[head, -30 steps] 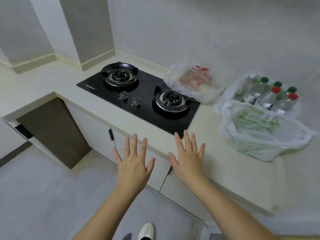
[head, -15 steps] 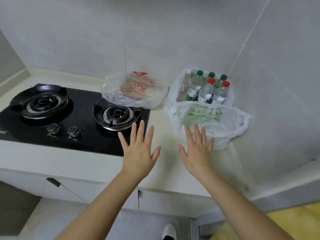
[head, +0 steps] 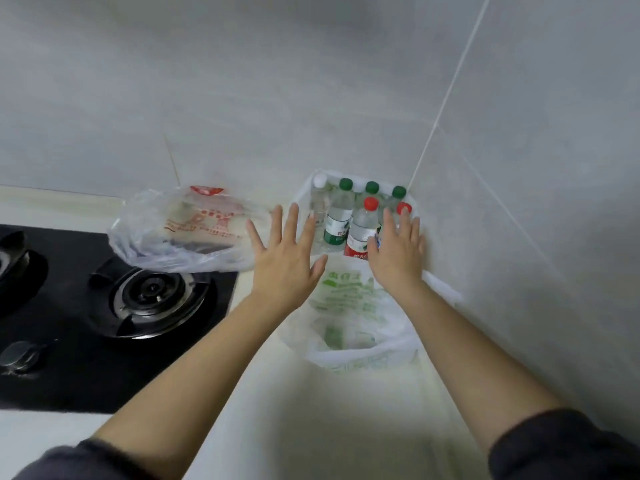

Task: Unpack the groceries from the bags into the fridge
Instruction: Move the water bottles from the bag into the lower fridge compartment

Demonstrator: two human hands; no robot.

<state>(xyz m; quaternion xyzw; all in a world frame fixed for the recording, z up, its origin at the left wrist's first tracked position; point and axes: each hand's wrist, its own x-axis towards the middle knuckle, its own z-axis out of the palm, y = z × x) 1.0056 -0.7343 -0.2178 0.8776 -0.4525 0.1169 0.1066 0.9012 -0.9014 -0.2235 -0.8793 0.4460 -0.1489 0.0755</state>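
Your left hand (head: 284,261) is flat with the fingers spread wide and holds nothing. Your right hand (head: 398,258) is the same: fingers straight, slightly fanned, nothing in it. Both show their backs to the camera, fingertips toward the wall (head: 311,98).

The groceries:
- The water bottles (head: 337,220) stand upright between your two hands and just beyond the fingertips, inside a white bag (head: 304,192) pushed into the corner. Caps are green, red and one white.
- Your right hand's fingers overlap a red-capped bottle at the bag's right side. You cannot tell from this view whether they touch it.
- The green-printed bag (head: 349,306) lies on the counter (head: 311,410) under and between your wrists, nearer you than the bottles.
- The red-printed bag (head: 187,230), clear plastic, sits just left of your left hand. Its contents are too blurred to name.

Left of your left forearm is the black gas hob (head: 69,375), with its nearest burner (head: 152,292) just beside the red-printed bag. Dark sleeves (head: 568,445) are pushed up on both of your arms.
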